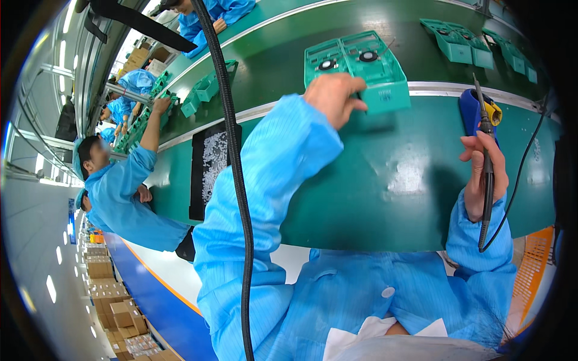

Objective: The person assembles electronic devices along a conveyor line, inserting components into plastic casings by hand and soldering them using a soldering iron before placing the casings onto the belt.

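Right hand [484, 174] holds soldering iron [486, 180] | left hand [333, 96] touches green housing [358, 69]

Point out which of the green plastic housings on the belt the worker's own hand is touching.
It is the big double housing with two round black parts, nearest the bench edge; the left hand grips its near edge. The other housings lie further up the belt, untouched.

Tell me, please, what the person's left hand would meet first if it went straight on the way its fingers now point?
The left hand already reaches the near edge of the green plastic housing on the conveyor belt; that housing comes first, though depth leaves contact uncertain.
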Available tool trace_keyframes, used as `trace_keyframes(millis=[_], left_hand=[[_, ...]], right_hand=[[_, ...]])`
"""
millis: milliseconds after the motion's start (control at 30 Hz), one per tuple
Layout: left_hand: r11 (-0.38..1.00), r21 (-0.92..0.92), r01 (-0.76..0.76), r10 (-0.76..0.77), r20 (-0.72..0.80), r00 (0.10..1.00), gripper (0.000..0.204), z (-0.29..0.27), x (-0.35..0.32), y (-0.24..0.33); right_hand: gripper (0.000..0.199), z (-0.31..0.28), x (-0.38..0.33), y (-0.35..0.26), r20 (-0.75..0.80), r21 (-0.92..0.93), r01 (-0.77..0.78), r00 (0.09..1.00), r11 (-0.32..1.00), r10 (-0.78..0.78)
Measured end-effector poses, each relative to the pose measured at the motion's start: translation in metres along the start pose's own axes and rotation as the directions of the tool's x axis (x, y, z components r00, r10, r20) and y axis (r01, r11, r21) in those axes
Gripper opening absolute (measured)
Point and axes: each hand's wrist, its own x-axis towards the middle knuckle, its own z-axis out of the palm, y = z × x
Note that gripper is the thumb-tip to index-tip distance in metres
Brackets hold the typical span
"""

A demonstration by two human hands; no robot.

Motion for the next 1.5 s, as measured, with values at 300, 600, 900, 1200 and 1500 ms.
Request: trace_keyframes(millis=[300,600,900,1200,1500], left_hand=[[0.944,0.328,0.020,-0.034,0.037,0.999,0.031,0.030,0.083,-0.073],[0.878,0.414,0.240,-0.184,-0.171,0.968,0.046,0.060,0.099,-0.070],[0.870,0.489,0.066,0.021,-0.170,0.985,0.047,0.042,0.020,-0.030],[0.608,0.697,0.380,-0.539,0.011,0.842,0.049,-0.065,-0.038,-0.120],[0.376,0.649,0.661,-0.814,-0.111,0.571,0.065,-0.142,-0.135,-0.341]], right_hand=[[0.024,0.006,0.000,0.002,0.053,-0.019,-0.082,0.995,0.996,0.083],[0.024,0.006,0.003,0.002,0.069,-0.059,-0.121,0.990,0.991,0.125],[0.024,0.010,-0.004,0.003,0.125,-0.090,-0.125,0.983,0.988,0.135],[0.025,0.019,-0.002,-0.002,0.297,-0.151,0.098,0.954,0.984,-0.050],[0.031,0.037,0.000,0.010,0.386,-0.076,0.215,0.907,0.974,-0.170]])
